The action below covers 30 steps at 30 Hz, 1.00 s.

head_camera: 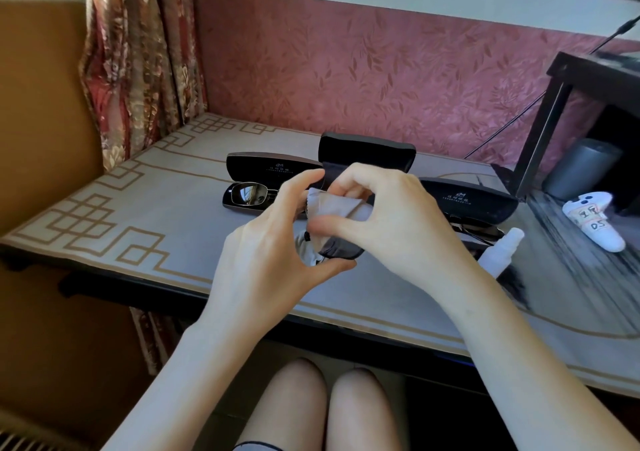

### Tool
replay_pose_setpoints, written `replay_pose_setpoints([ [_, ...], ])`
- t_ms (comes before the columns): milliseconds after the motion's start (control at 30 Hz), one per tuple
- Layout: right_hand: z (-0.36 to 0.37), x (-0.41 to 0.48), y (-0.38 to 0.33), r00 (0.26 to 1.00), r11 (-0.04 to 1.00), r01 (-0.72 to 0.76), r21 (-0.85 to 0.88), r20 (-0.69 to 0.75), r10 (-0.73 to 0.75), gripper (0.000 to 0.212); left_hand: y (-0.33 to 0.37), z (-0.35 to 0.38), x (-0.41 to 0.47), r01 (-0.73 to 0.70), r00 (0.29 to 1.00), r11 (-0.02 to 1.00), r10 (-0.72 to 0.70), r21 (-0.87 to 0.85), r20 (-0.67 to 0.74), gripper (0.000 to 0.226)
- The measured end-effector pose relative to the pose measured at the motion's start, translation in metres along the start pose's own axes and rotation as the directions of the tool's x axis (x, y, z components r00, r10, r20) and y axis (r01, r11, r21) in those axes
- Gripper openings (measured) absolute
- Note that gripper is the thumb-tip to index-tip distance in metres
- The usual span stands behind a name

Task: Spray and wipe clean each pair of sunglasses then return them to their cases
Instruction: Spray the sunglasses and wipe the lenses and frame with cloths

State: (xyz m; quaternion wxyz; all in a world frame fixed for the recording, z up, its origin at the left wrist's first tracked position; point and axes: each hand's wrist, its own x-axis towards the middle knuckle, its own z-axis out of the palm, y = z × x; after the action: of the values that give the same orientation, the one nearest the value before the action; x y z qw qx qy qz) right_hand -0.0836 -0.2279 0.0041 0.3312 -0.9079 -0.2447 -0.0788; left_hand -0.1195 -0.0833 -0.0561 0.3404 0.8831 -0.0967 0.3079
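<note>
My left hand (273, 243) and my right hand (388, 222) meet above the table's middle. Between them is a dark pair of sunglasses (341, 248); my left thumb and fingers pinch its frame. My right hand pinches a grey cloth (332, 205) against a lens. Behind the hands stand three open black cases: the left case (273, 168) holds metal-framed sunglasses (249, 193), the middle case (367, 153) shows only its lid, and the right case (467, 199) holds another dark pair (481, 231). A white spray bottle (500, 251) lies at my right wrist.
The table (138, 208) has a grey mat with a gold border pattern. A white game controller (595, 220) lies at the right, near a dark shelf (568, 104) with a grey cylinder (581, 168) under it. A floral curtain (138, 52) hangs at the back left.
</note>
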Motion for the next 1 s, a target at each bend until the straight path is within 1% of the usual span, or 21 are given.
replay_pose_setpoints([
  [67,0.002,0.001,0.000,1.000,1.000,0.003,-0.030,-0.016,-0.003,0.032,-0.002,0.001,-0.001,-0.011,1.000,0.999,0.012,0.036,-0.019,0.092],
  [167,0.005,0.002,0.002,0.997,0.999,0.022,-0.038,-0.068,-0.024,0.032,-0.003,0.003,-0.002,-0.012,0.999,0.997,0.015,0.082,-0.044,0.090],
  [267,0.008,0.003,0.004,0.991,1.000,0.024,0.006,-0.133,-0.023,0.029,-0.003,0.006,-0.001,0.000,0.999,0.998,0.003,0.067,-0.038,0.088],
  [400,0.007,0.004,0.008,0.990,0.998,0.008,0.055,-0.140,-0.001,0.024,-0.004,0.008,0.000,-0.005,1.000,1.000,0.005,0.009,-0.021,0.087],
  [467,0.006,0.004,0.009,0.993,0.997,0.011,0.074,-0.114,-0.002,0.023,-0.004,0.008,-0.001,-0.013,1.000,1.000,0.013,0.004,-0.013,0.088],
  [567,0.008,0.000,0.008,0.997,0.999,0.021,0.026,-0.079,-0.019,0.027,-0.003,0.007,-0.002,-0.003,0.999,0.999,0.004,0.039,-0.032,0.089],
  [633,0.011,-0.002,0.008,0.995,1.000,0.018,0.007,-0.095,-0.018,0.029,-0.003,0.006,-0.002,0.002,0.999,0.999,-0.001,0.033,-0.032,0.093],
  [700,0.011,0.000,0.009,0.991,0.999,0.021,0.033,-0.131,-0.016,0.025,-0.003,0.005,-0.003,-0.001,1.000,1.000,0.001,-0.004,-0.007,0.099],
  [800,0.011,0.004,0.011,0.987,0.998,0.039,0.057,-0.160,-0.030,0.021,-0.004,0.006,-0.003,0.009,1.000,0.999,-0.008,-0.049,0.021,0.102],
  [833,0.011,0.005,0.012,0.983,0.996,0.051,0.068,-0.180,-0.038,0.021,-0.004,0.006,-0.004,0.008,1.000,0.998,-0.007,-0.058,0.024,0.103],
  [900,0.007,0.006,0.015,0.962,0.993,0.082,0.088,-0.266,-0.056,0.022,-0.005,0.005,-0.003,0.007,1.000,0.998,-0.006,-0.058,0.017,0.098],
  [1000,-0.012,0.007,0.029,0.906,0.981,0.077,0.177,-0.423,0.005,0.021,-0.010,0.000,-0.003,0.028,1.000,0.996,-0.028,-0.089,-0.003,0.085],
])
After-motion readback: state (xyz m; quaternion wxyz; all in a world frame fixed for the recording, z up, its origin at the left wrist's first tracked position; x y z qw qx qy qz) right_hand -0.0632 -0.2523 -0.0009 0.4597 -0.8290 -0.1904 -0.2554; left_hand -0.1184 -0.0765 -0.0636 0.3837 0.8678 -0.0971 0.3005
